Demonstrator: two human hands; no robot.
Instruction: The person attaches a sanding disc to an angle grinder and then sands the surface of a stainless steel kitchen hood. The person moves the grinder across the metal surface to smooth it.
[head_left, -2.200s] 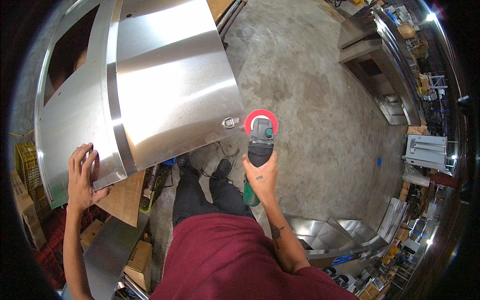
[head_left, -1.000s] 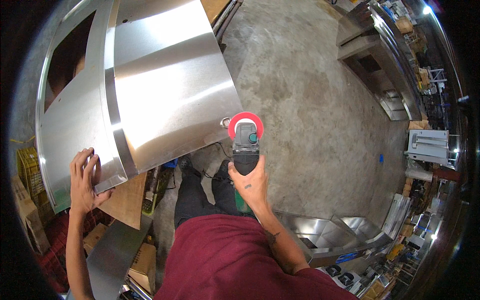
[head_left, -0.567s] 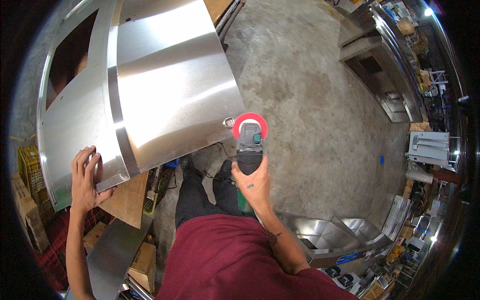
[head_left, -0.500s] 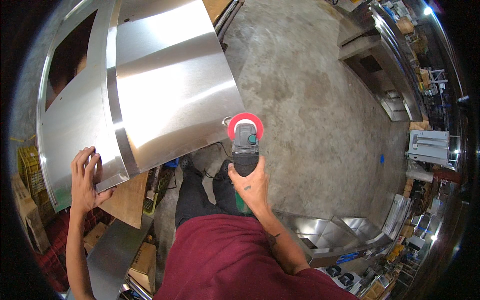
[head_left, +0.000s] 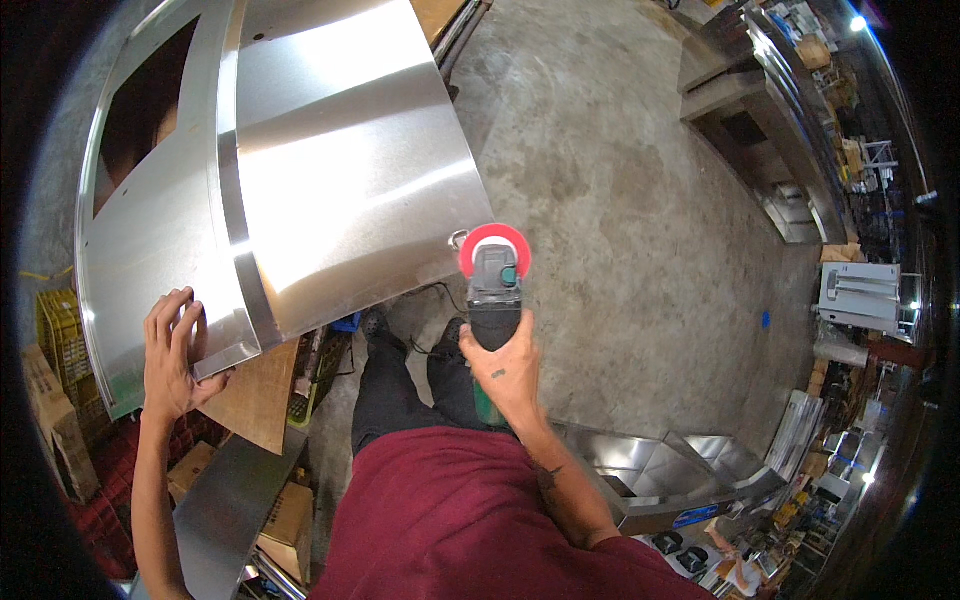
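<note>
My right hand (head_left: 508, 375) is wrapped round the body of an angle grinder (head_left: 495, 290), dark grey with green parts. Its red-rimmed disc (head_left: 520, 240) is at the near right corner of a large, curved stainless steel panel (head_left: 350, 190). From this view I cannot tell whether disc and metal touch. At the panel's near left edge, my left hand (head_left: 175, 355) grips the bent lip, fingers bowed over the top and thumb beside the flange. A raised strip (head_left: 232, 200) runs along the panel, and a rectangular cut-out (head_left: 145, 110) opens at its far left.
A wooden board (head_left: 255, 400) juts out under the panel. Cardboard boxes (head_left: 290, 530) and a yellow crate (head_left: 62, 340) stand at the left. Steel hoods (head_left: 755, 150) sit far right on the concrete floor (head_left: 620, 230). A steel unit (head_left: 650, 470) is near right; another person (head_left: 738, 570) is behind it.
The view has shifted very slightly. Both hands and the grinder keep nearly the same place against the panel. Another person has come into sight at the lower right.
</note>
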